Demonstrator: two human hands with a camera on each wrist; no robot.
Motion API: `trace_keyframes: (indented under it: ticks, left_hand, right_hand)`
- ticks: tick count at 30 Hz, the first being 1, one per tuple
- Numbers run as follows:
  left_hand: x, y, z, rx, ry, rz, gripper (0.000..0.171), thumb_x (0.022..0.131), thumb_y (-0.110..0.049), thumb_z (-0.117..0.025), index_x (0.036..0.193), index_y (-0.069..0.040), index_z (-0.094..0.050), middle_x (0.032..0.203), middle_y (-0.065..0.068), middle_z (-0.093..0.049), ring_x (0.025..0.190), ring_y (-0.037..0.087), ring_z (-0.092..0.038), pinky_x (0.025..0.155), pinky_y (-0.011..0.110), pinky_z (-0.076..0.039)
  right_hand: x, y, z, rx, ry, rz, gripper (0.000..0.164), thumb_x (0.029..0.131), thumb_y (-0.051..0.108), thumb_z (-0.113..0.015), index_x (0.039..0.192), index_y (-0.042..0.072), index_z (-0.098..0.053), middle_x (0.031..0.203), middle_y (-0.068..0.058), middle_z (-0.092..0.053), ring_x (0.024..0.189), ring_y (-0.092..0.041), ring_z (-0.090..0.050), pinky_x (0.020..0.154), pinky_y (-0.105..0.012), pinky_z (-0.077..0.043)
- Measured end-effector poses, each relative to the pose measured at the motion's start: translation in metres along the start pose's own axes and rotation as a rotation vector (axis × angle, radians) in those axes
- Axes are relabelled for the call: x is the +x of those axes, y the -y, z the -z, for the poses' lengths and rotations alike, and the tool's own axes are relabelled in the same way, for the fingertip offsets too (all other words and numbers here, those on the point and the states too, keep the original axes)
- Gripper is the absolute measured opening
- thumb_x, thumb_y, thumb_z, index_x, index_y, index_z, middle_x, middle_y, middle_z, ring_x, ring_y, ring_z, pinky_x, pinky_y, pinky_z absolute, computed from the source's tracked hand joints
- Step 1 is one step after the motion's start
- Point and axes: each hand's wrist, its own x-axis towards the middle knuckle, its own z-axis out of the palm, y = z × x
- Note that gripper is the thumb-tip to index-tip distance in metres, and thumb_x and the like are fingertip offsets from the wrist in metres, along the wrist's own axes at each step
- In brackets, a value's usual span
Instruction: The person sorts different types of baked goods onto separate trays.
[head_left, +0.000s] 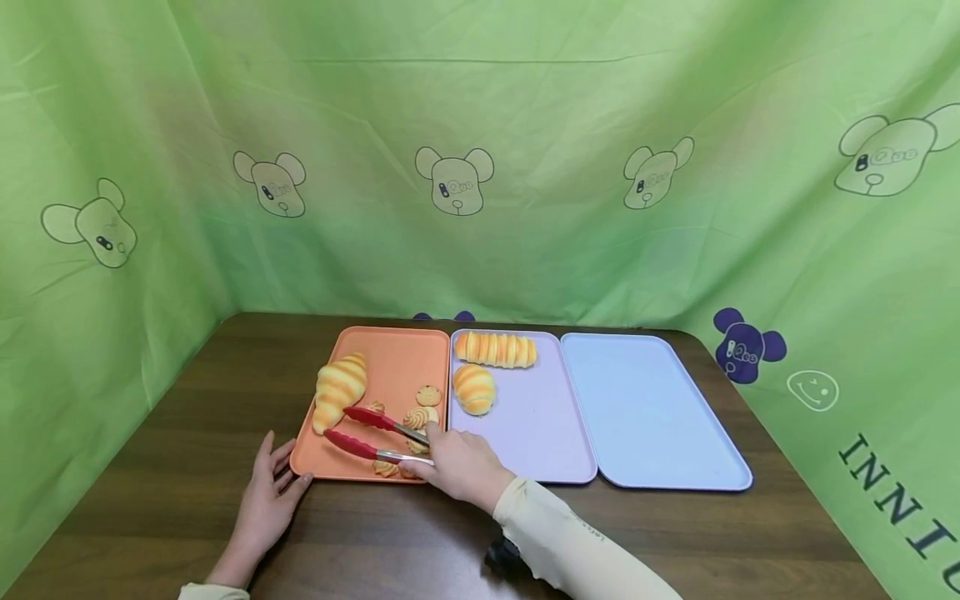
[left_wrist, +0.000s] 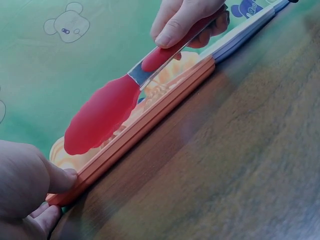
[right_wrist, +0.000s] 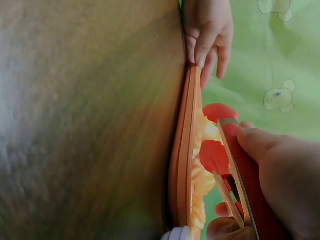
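Observation:
My right hand [head_left: 465, 467] grips a pair of red-tipped metal tongs [head_left: 378, 417] above the orange tray [head_left: 397, 354]. The two tong tips stand apart, pointing left at the lower end of a large striped croissant [head_left: 343, 382]. Several cookies [head_left: 420, 417] lie on the right side of that tray, partly hidden under the tongs and hand. At the tray's near left corner, my left hand [head_left: 266, 492] pinches the rim; in the left wrist view its thumb [left_wrist: 62, 179] lies along the edge with fingers below.
A purple tray [head_left: 536, 425] adjoins the orange one, bearing a long ridged bread roll [head_left: 495, 349] and a smaller striped bun [head_left: 474, 389]. To its right is a blue tray [head_left: 652, 408]. Dark wooden table [head_left: 187, 417] surrounds them, with a green printed curtain [head_left: 375, 100] behind.

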Motion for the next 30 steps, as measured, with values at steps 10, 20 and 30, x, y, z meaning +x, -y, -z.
trace_keyframes:
  ticks: [10,20,30]
  left_hand:
    - [0.000,-0.001,0.002,-0.002,0.010,0.009,0.085,0.095,0.010,-0.059,0.151,0.016,0.004,0.145,0.041,-0.033,0.133,0.053,-0.035,0.084,-0.005,-0.029]
    - [0.002,-0.001,0.000,-0.006,0.012,0.023,0.085,0.095,0.010,-0.059,0.151,0.015,0.004,0.146,0.040,-0.033,0.134,0.051,-0.035,0.085,-0.004,-0.030]
    - [0.001,0.000,0.001,0.008,0.019,0.034,0.086,0.095,0.010,-0.059,0.151,0.015,0.005,0.146,0.040,-0.033,0.134,0.052,-0.035,0.094,0.005,-0.038]
  right_hand:
    - [0.000,0.006,-0.008,-0.138,-0.138,0.071,0.052,0.091,0.062,-0.061,0.098,0.011,-0.051,0.060,0.005,-0.048,0.048,-0.014,-0.053,0.040,-0.032,-0.044]
    - [0.004,0.000,-0.003,-0.155,-0.205,0.071,0.052,0.090,0.060,-0.064,0.102,0.011,-0.053,0.065,0.002,-0.051,0.045,-0.015,-0.048,0.038,-0.032,-0.041]
    - [0.013,0.004,-0.007,-0.222,-0.277,0.134,0.050,0.088,0.061,-0.066,0.093,0.015,-0.050,0.059,0.005,-0.039,0.041,-0.008,-0.037,0.034,-0.024,-0.032]
